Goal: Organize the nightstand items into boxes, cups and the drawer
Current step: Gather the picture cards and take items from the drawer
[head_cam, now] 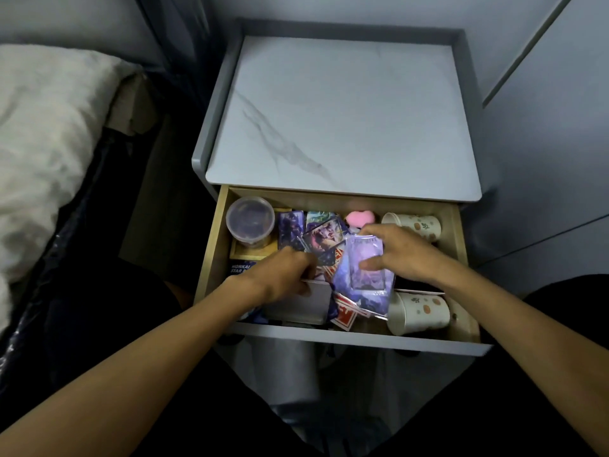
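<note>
The nightstand's drawer (pixel 461 245) is pulled out and crowded with things. Both my hands are inside it. My right hand (pixel 400 252) grips a stack of purple sleeved cards (pixel 364 278), thumb on top. My left hand (pixel 283 272) is curled over the card pile, fingers on a pale flat card or box (pixel 306 303); what it grasps is partly hidden. More picture cards (pixel 316 234) and red-backed playing cards (pixel 346 316) lie loose. Two paper cups lie on their sides at the right, one at the back (pixel 417 225) and one in front (pixel 418 313).
A clear round lidded tub (pixel 250 221) stands on a wooden box (pixel 253 252) at the drawer's back left. A pink soft thing (pixel 359 217) sits at the back. The nightstand's marble-look top (pixel 346 120) is bare. A bed with a pale blanket (pixel 46 136) is at left.
</note>
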`<state>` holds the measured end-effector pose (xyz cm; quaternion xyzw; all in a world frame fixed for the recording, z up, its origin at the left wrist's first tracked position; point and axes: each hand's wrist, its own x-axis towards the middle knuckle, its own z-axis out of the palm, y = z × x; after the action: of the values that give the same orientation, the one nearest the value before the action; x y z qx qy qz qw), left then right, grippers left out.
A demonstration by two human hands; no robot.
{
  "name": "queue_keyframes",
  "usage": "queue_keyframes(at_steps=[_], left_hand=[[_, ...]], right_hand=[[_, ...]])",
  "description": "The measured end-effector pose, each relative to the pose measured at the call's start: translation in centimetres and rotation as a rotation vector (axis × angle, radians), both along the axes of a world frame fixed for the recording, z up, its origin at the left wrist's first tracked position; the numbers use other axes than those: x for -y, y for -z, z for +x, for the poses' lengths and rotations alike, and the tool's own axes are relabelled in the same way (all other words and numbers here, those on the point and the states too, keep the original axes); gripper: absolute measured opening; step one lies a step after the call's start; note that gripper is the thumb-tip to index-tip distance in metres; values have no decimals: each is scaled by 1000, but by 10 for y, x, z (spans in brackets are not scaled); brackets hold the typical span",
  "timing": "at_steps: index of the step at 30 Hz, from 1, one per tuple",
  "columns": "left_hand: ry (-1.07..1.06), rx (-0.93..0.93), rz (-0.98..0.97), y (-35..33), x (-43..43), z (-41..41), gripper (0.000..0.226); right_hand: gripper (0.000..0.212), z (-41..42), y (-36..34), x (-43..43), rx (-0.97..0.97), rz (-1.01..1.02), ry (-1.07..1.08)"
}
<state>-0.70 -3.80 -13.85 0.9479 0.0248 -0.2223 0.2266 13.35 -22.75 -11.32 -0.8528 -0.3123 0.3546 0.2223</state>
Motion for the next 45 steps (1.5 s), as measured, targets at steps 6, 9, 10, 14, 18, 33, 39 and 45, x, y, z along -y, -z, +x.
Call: queue_keyframes(at_steps=[6, 9, 10, 14, 18, 33, 39, 45], left_hand=[[-17, 126, 26, -9, -5, -8, 28], [-113, 184, -20, -30, -17, -6, 30], [-169, 206, -63, -40, -24, -5, 30], [-547, 318, -399, -82, -54, 8, 25], [-886, 438, -618, -104, -76, 41, 20], [-1149, 373, -465, -67, -140, 125, 29], [-1119, 409, -306, -76, -168, 139, 32], [-977, 323, 15, -82, -177, 158, 45]], right_hand=[[34, 5, -6, 6, -110, 167, 166], [25, 6, -16, 7, -151, 281, 253], [24, 6, -23, 6, -174, 338, 308], [21, 18, -46, -10, -297, 575, 565], [19, 48, -61, -38, -378, 742, 753], [35, 120, -35, -90, 217, 289, 627], [52, 110, -35, -94, 515, 90, 534], [43, 101, -29, -98, 831, 46, 362]])
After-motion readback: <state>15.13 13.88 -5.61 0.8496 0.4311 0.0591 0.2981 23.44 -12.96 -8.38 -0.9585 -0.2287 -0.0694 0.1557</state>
